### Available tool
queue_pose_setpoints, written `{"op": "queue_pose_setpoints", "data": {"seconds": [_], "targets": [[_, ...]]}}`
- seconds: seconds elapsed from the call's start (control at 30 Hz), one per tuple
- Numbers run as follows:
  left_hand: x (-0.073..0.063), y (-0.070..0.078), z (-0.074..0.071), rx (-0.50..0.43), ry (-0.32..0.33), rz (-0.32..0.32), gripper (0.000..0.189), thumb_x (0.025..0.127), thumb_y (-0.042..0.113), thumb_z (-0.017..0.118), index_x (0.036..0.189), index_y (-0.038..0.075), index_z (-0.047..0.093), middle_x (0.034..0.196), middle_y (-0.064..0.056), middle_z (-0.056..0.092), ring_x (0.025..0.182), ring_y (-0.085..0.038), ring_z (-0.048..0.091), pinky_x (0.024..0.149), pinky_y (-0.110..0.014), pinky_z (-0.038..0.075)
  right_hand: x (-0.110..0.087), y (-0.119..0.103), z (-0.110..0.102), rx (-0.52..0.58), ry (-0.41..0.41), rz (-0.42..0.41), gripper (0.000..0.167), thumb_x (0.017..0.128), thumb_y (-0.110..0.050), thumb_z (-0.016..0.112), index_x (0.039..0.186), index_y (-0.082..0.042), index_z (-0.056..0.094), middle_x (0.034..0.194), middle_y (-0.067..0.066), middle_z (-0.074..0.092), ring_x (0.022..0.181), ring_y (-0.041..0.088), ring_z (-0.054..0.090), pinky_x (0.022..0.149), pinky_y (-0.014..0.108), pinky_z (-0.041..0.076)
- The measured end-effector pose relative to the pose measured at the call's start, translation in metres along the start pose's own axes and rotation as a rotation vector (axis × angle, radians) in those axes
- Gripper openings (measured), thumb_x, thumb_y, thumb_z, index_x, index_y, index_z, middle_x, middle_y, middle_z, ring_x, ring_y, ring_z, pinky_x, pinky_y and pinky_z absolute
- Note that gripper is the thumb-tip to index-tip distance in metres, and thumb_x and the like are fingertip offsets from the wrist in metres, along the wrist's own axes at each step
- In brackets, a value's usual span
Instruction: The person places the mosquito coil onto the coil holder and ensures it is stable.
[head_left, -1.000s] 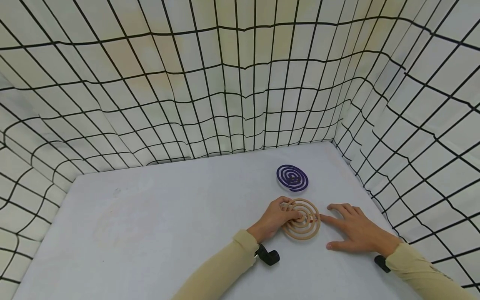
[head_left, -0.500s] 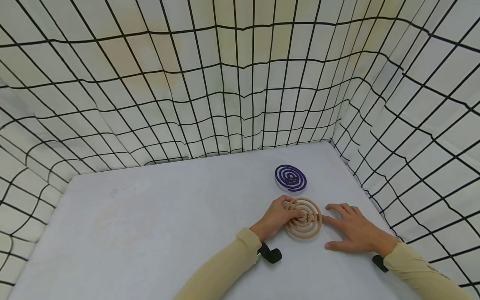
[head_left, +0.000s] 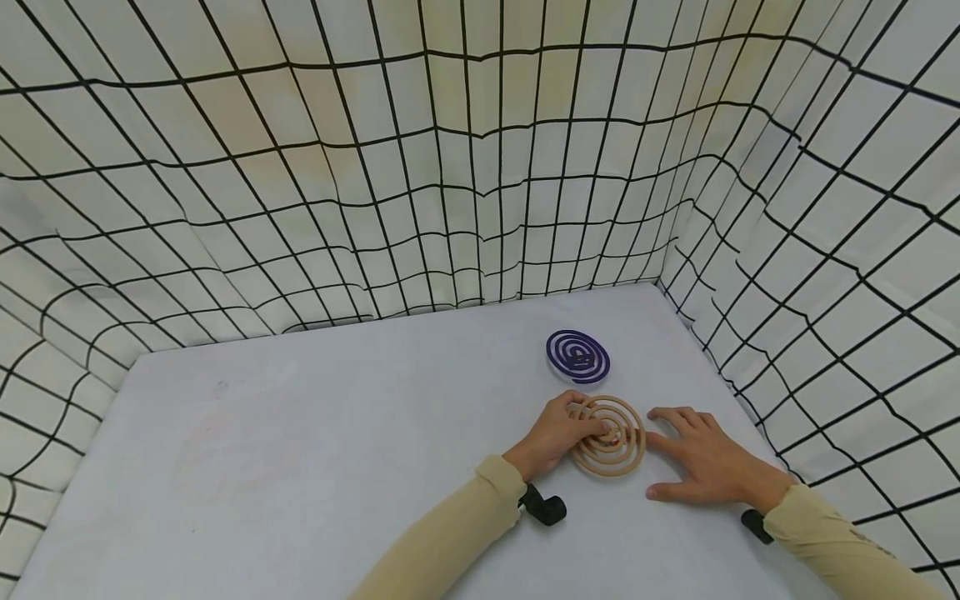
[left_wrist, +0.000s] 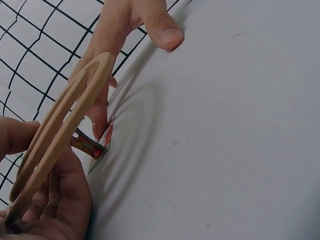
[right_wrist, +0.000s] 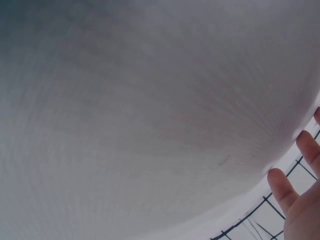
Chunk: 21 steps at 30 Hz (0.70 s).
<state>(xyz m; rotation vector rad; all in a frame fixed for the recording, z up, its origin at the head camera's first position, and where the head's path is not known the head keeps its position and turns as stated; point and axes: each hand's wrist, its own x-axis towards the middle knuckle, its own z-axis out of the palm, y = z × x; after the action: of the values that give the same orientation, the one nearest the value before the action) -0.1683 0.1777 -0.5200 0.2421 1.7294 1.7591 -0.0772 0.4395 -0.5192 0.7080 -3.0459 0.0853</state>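
Note:
A tan mosquito coil (head_left: 633, 454) is held by my left hand (head_left: 551, 433), its thumb over the coil's inner rings. The left wrist view shows the coil (left_wrist: 75, 117) tilted above the table, its shadow on the cloth. Under it stands a small metal coil stand (left_wrist: 100, 152) with a red-patterned base, and the stem rises toward the coil's centre. My right hand (head_left: 708, 467) lies to the right, fingers spread, the index fingertip touching the stand's base. Whether the stem has entered the coil is hidden. The right wrist view catches only fingertips (right_wrist: 284, 187) at its edge.
A purple mosquito coil (head_left: 577, 357) lies behind the hands, with a dark shape at its centre. White cloth covers the table (head_left: 337, 442). Black netting (head_left: 480, 192) over white sheeting rises along the back and sides.
My left hand and the tan coil have shifted slightly right, toward the right hand. The right hand stays nearly in place. The head view has turned a little to the right.

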Motion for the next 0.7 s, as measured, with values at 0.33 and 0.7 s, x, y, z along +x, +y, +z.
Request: {"op": "queue_pose_setpoints", "data": {"seconds": [0.33, 0.7], "targets": [[0.0037, -0.0011, 0.0018, 0.057, 0.020, -0.005, 0.042, 0.084, 0.016, 0.083, 0.120, 0.011, 0.062, 0.110, -0.005, 0.070, 0.089, -0.009, 0.064, 0.075, -0.020, 0.054, -0.0001, -0.0012, -0.0012, -0.002, -0.001, 0.001, 0.077, 0.082, -0.083, 0.061, 0.142, -0.033, 0.062, 0.146, 0.006, 0.050, 0.131, 0.029, 0.049, 0.103, 0.059, 0.042], [0.0064, -0.0011, 0.0019, 0.088, 0.020, -0.010, 0.042, 0.084, 0.016, 0.084, 0.119, 0.010, 0.061, 0.111, -0.004, 0.069, 0.089, -0.009, 0.062, 0.073, -0.020, 0.052, -0.0003, -0.0002, -0.0001, -0.002, 0.003, 0.000, 0.078, 0.082, -0.083, 0.061, 0.142, -0.032, 0.062, 0.147, 0.006, 0.050, 0.132, 0.028, 0.048, 0.103, 0.058, 0.042]]}}
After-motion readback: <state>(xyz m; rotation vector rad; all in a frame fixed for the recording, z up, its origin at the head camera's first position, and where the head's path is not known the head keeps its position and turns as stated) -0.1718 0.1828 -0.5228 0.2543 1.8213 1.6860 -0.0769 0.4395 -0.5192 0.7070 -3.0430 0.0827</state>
